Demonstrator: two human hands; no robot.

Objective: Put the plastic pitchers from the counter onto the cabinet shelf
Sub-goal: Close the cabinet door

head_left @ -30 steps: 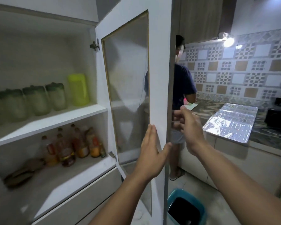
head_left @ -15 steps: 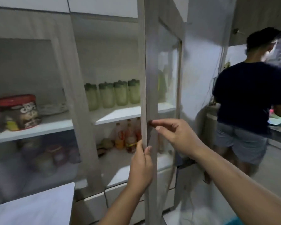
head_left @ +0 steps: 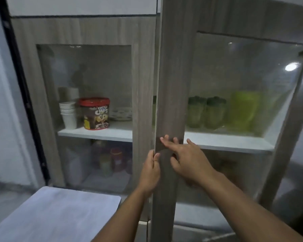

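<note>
A yellow-green plastic pitcher (head_left: 243,110) stands on the white cabinet shelf (head_left: 231,143), behind the glass of the right cabinet door (head_left: 171,88). Two clear green-lidded pitchers (head_left: 206,111) stand to its left on the same shelf. The door is nearly closed, with a narrow gap at its left edge. My left hand (head_left: 150,172) grips that left edge with fingers curled around it. My right hand (head_left: 187,158) rests flat on the door's wooden frame, fingers spread.
The left door is closed; behind its glass are stacked paper cups (head_left: 68,114), a red-lidded chocolate cereal tub (head_left: 95,113) and a plate (head_left: 121,113). Jars sit blurred on the lower shelf. A white surface (head_left: 56,213) lies at the lower left.
The right cabinet door has swung from wide open to almost closed, with both hands following it. The view has turned left; the other person and the kitchen counter are out of sight.
</note>
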